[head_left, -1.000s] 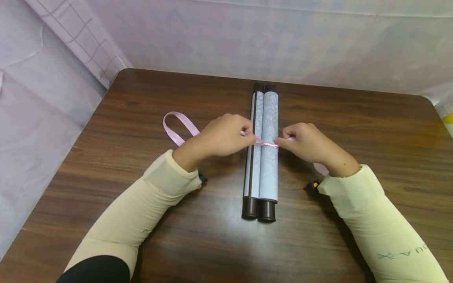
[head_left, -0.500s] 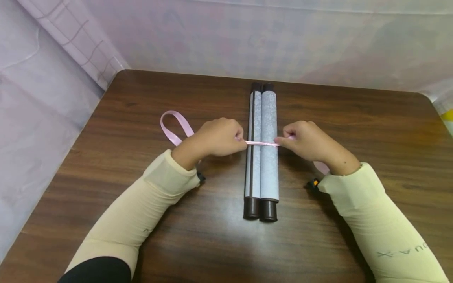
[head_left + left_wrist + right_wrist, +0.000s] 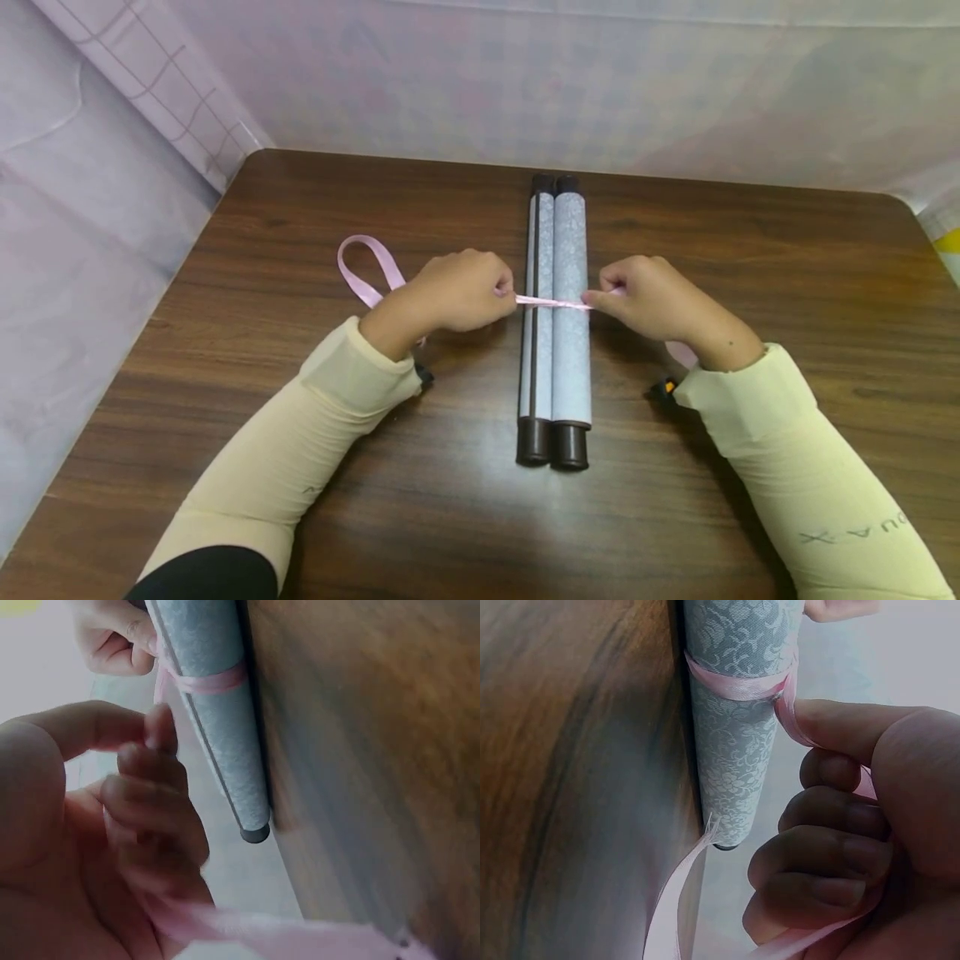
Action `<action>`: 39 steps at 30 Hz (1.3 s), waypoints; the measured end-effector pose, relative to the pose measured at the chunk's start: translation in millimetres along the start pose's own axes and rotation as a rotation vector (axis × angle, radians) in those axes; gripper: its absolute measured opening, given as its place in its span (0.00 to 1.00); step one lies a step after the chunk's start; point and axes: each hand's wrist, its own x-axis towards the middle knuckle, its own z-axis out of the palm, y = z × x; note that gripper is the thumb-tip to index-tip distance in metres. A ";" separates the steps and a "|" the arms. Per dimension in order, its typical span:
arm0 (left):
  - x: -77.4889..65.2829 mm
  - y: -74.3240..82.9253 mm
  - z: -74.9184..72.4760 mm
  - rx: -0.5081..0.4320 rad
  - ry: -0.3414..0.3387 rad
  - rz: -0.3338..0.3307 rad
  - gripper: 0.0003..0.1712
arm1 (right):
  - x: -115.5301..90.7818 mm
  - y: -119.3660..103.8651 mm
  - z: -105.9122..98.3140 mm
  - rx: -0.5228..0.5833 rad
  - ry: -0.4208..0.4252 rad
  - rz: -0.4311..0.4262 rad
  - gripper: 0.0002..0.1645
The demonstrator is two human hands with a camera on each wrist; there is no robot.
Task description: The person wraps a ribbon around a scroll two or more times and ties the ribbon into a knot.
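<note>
A scroll rolled from both ends [image 3: 572, 358], covered in pale blue-grey floral fabric with dark brown end knobs, lies lengthwise on the table. Round its middle goes a pink ribbon [image 3: 739, 685], whose two ends cross on top. Left of the rolls, my left hand [image 3: 465, 292] pinches one ribbon end between thumb and curled fingers. The other end is gripped by my right hand [image 3: 645, 296] close against the right roll, thumb pressing near the crossing. Between the hands the ribbon is stretched taut. The scroll's underside is hidden.
The dark wood table [image 3: 420, 517] reaches back to a pale checked curtain [image 3: 525, 83]. A loose ribbon loop [image 3: 365, 242] lies left of the left hand. Another ribbon tail [image 3: 667, 900] hangs by the right hand. Cream sleeves [image 3: 810, 483] cover both forearms.
My left hand has moved left, drawing its ribbon end out straight across the left roll. The right hand has kept its place. The scroll's near end shifted very slightly right.
</note>
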 end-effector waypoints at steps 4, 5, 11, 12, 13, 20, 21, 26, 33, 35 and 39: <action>-0.5 -0.9 -3.9 -0.085 0.037 0.042 0.12 | 1.0 2.0 -1.8 0.019 0.023 -0.011 0.26; -0.5 -0.9 -4.5 -0.097 0.049 0.052 0.12 | 1.2 2.4 -2.4 0.030 0.027 -0.014 0.26; 1.5 0.9 -4.2 -0.166 0.116 0.117 0.11 | 1.2 1.0 -6.4 0.098 0.023 -0.034 0.24; 1.8 1.1 -3.8 -0.185 0.122 0.131 0.11 | 1.2 0.4 -7.0 0.109 0.020 -0.035 0.24; 2.1 1.3 -3.4 -0.202 0.127 0.144 0.11 | 1.2 -0.3 -7.5 0.120 0.016 -0.037 0.23; 3.0 4.4 -2.6 -0.317 0.104 0.193 0.12 | -1.1 -3.2 -8.8 0.196 -0.023 -0.007 0.24; 3.3 5.1 -2.4 -0.336 0.095 0.196 0.12 | -1.6 -3.8 -8.8 0.206 -0.026 0.001 0.24; 3.6 7.9 -2.0 -0.454 0.046 0.208 0.11 | -4.9 -7.7 -9.7 0.244 -0.038 0.035 0.24; 3.3 9.5 -1.7 -0.496 0.049 0.231 0.11 | -4.6 -6.1 -8.6 0.241 -0.045 0.037 0.24; 3.5 9.1 -1.7 -0.474 0.064 0.237 0.11 | -3.9 -5.8 -8.7 0.236 -0.042 0.029 0.24; 3.8 7.8 -1.2 -0.440 0.104 0.241 0.11 | -3.1 -5.6 -8.6 0.225 -0.041 0.018 0.23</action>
